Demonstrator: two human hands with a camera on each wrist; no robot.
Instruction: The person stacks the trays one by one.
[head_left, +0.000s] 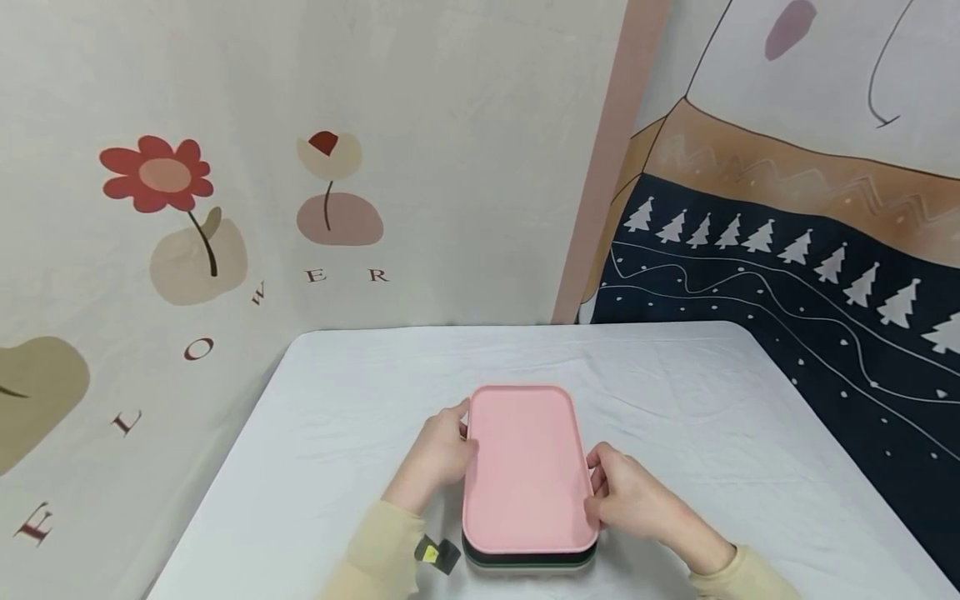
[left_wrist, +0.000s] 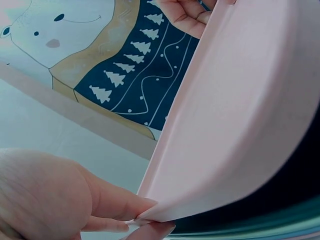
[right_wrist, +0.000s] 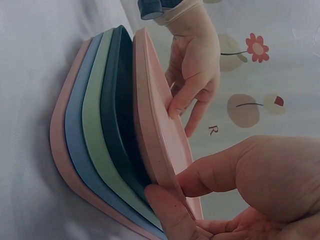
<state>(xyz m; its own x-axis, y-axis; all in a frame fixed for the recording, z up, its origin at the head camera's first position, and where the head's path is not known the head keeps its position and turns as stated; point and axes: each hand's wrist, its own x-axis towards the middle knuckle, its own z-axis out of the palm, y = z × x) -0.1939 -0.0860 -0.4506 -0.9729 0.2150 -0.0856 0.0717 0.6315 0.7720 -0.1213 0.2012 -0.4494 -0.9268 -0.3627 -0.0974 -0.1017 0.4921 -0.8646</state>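
Five trays lay nested in a stack at the lower middle of the head view, and both of your hands were on the top one, the pink tray (head_left: pixel 525 467). Its long axis ran away from you, from the near edge of the white-clothed table (head_left: pixel 337 400) toward the wall hanging with the red flower (head_left: pixel 159 175) at the upper left. Your left hand (head_left: pixel 438 457) sat at the tray's left long rim, roughly midway along it; your right hand (head_left: pixel 630 500) sat at the right long rim, a little nearer to you. So the tray lay directly between the two hands, each meeting it from the side, neither clearly closer than the other. In the right wrist view your right thumb and fingers were curled round the rim, pinching it, and the pink tray stood slightly parted from the dark green tray (right_wrist: pixel 117 110) beneath it; below that came a light green tray (right_wrist: pixel 95 125), a blue tray (right_wrist: pixel 77 145) and a second pink tray (right_wrist: pixel 59 135). In the left wrist view your left thumb and fingertips pinched the rim at its lower edge. A dark hanging with white trees (head_left: pixel 787 275) filled the right of the head view.
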